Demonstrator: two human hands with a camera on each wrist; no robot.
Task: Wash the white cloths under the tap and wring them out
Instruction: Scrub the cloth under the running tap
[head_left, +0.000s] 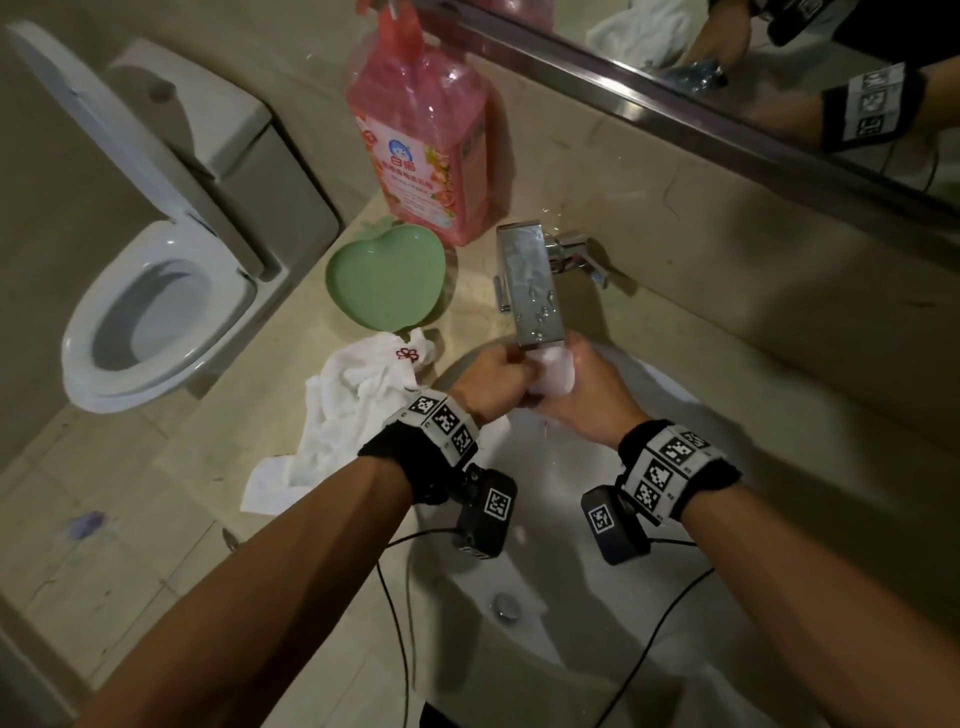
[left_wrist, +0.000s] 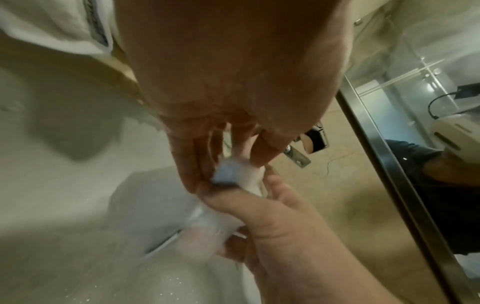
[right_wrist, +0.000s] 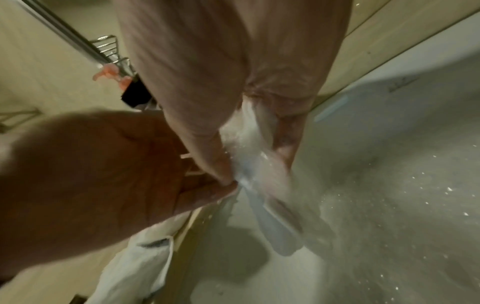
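A small wet white cloth (head_left: 555, 373) is bunched between both hands just under the chrome tap spout (head_left: 530, 291), above the white basin (head_left: 670, 415). My left hand (head_left: 506, 374) grips its left side and my right hand (head_left: 582, 382) grips its right side. In the left wrist view the left fingers (left_wrist: 205, 156) pinch the cloth (left_wrist: 250, 179) against the right thumb (left_wrist: 233, 197). In the right wrist view the cloth (right_wrist: 246, 142) sits between the right fingers (right_wrist: 207, 144), with blurred water running off below it. A second white cloth (head_left: 353, 410) lies crumpled on the counter to the left, one end hanging over the counter's front edge.
A green heart-shaped dish (head_left: 387, 278) and a pink detergent bottle (head_left: 421, 140) stand on the counter behind the second cloth. The tap lever (head_left: 582, 254) points right. The drain (head_left: 506, 605) is near the basin's front. A toilet (head_left: 156, 301) is at left, a mirror (head_left: 779, 78) above.
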